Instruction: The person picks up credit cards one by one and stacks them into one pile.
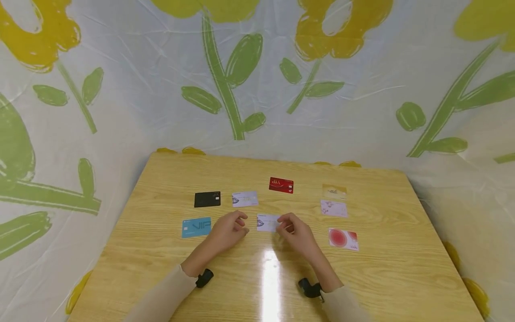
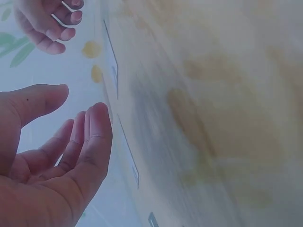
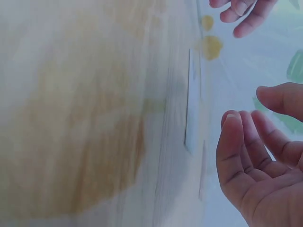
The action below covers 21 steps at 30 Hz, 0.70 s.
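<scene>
A pale card (image 1: 266, 222) with a grey design lies flat on the wooden table between my two hands. My right hand (image 1: 297, 233) hovers at this card's right end and covers part of it, fingers loosely bent. In the right wrist view, nothing sits between its thumb and fingers (image 3: 232, 156). To the card's left is my left hand (image 1: 229, 229), also relaxed. The left wrist view shows a gap between its thumb (image 2: 49, 99) and fingertips, with nothing held. A similar pale card (image 1: 244, 199) lies just beyond the left hand, and a blue VIP card (image 1: 196, 227) beside it.
A black card (image 1: 207, 199) is at the back left and a red VIP card (image 1: 281, 185) at the back middle. On the right lie a gold card (image 1: 334, 192), a pale flowered card (image 1: 333, 208) and a white card with red circles (image 1: 343, 239). Flowered fabric (image 1: 161, 112) hangs behind the table.
</scene>
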Tool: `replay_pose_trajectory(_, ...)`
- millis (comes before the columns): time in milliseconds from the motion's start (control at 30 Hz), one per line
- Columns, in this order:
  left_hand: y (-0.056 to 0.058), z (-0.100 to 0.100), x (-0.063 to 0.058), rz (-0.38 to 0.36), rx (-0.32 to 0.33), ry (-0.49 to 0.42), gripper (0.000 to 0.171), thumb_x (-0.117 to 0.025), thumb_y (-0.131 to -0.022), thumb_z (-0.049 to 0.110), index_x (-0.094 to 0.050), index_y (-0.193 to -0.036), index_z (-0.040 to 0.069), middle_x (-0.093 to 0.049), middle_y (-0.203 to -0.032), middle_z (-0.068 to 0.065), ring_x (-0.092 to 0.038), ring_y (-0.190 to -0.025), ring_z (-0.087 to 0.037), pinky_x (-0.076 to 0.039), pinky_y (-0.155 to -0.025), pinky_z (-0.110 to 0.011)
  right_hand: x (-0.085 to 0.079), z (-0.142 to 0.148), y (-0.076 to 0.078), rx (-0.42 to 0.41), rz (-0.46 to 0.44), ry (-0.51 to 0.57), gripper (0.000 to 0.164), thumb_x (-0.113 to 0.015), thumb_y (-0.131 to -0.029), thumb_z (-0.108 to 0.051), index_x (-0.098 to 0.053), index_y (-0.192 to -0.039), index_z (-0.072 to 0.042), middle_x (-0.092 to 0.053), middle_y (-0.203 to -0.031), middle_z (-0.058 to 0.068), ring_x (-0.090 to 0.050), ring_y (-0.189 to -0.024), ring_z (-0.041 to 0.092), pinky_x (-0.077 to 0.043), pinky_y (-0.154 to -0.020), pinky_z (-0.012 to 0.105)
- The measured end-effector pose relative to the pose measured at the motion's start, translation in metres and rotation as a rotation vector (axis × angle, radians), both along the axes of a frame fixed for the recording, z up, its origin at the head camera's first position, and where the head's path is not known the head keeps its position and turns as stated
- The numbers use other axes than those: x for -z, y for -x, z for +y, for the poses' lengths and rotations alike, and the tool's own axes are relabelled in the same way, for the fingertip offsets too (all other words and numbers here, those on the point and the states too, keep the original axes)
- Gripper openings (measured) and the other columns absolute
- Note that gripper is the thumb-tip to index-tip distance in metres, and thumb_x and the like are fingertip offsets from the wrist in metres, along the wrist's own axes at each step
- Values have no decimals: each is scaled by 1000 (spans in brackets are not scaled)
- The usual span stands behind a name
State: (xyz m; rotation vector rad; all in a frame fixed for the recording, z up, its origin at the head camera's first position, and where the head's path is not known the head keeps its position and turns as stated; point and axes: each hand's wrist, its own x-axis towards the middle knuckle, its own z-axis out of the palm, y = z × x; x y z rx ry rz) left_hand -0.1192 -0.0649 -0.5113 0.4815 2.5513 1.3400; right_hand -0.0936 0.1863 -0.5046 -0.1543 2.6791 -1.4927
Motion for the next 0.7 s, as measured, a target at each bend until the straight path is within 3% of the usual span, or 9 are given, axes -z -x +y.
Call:
replay_pose_trajectory(233,-16,-13,-1,0,-23,13,31,-72,-92,13,-65,-120,1,-65,-98,-1,-66,-89,-18,-56,-79,-35,-1,-11,-12,-38,36,30,19,-72,-91,-2,-65,-109,-1,-62,-86,2,-64,-78,21,-54,-70,28)
replay_pose_trajectory(500,-17,-26,-1,-5,-64,1,34,-72,-93,11,-63,-123,-1,-64,-103,-9,-63,-91,-20,-55,-80,-38,0,-24,-7,-101,91,35,19,-71,-92,-1,-64,-110,1,-62,-88,3,-64,-80,22,-55,-73,29)
replay_pose_trajectory(700,-18,-41,0,4,-119,36,35,-72,-93,10,-63,-125,1,-64,-104,-6,-63,-92,-18,-55,-81,-37,0,-39,0,-140,93,15,18,-70,-93,-4,-65,-110,0,-62,-89,2,-63,-80,21,-54,-72,29)
